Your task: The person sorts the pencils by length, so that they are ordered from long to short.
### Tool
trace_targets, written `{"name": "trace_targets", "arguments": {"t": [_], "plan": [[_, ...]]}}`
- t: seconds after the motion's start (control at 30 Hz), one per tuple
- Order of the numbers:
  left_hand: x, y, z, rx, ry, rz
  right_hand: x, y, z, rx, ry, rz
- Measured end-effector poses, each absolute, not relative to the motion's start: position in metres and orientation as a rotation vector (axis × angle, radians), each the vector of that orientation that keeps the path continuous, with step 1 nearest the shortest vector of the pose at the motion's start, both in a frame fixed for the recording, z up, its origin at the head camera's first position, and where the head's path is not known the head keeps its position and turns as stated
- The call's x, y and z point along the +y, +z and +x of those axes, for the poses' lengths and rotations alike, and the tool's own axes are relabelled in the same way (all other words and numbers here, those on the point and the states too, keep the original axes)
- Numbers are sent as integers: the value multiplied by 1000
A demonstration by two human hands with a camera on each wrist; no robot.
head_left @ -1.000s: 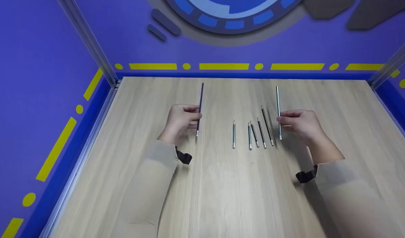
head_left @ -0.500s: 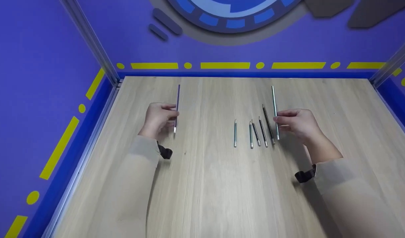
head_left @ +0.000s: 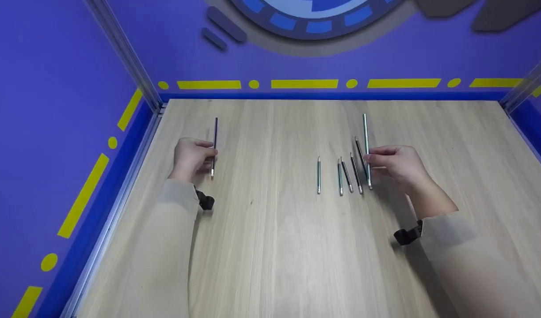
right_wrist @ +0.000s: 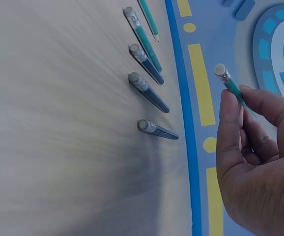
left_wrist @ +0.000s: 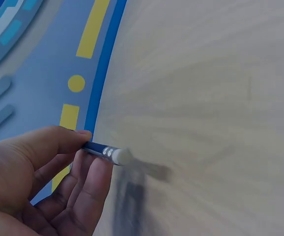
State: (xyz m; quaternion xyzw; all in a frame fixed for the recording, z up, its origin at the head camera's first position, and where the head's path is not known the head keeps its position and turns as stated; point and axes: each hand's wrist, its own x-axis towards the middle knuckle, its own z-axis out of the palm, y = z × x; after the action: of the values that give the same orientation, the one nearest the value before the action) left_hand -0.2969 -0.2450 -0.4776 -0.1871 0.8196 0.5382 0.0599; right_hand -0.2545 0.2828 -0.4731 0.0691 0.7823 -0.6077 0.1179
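At the left of the table, my left hand (head_left: 192,157) pinches a dark blue-purple pencil (head_left: 215,132) between thumb and fingers. Its white eraser end points toward me, and the left wrist view shows that eraser (left_wrist: 122,156) close over the tabletop. My right hand (head_left: 396,163) pinches a long green pencil (head_left: 366,132), eraser end nearest me, above the right side of the table. In the right wrist view this green pencil (right_wrist: 234,88) sticks out past the fingertips. Just left of that hand lie several pencils; the longest dark pencil (head_left: 360,150) is partly hidden behind the held one.
A short green pencil (head_left: 319,176) lies apart to the left of a loose row holding another green pencil (head_left: 340,179) and dark pencils (head_left: 356,174). The wooden table (head_left: 261,247) meets a blue wall (head_left: 306,66) at the back and another wall (head_left: 54,110) at left.
My left hand has carried the blue-purple pencil leftward, away from the pencils on the table. The right hand stays nearly in place, its green pencil now overlapping the longest dark pencil in view.
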Motion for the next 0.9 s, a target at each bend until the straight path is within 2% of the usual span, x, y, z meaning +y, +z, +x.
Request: {"name": "trace_targets", "arguments": {"t": [0.43, 0.9], "plan": [[-279, -485, -306, 2579, 1425, -565, 284, -474, -251, 2249, -1823, 239], [-277, -486, -308, 2625, 1308, -587, 264, -469, -251, 2208, -1830, 229]]}}
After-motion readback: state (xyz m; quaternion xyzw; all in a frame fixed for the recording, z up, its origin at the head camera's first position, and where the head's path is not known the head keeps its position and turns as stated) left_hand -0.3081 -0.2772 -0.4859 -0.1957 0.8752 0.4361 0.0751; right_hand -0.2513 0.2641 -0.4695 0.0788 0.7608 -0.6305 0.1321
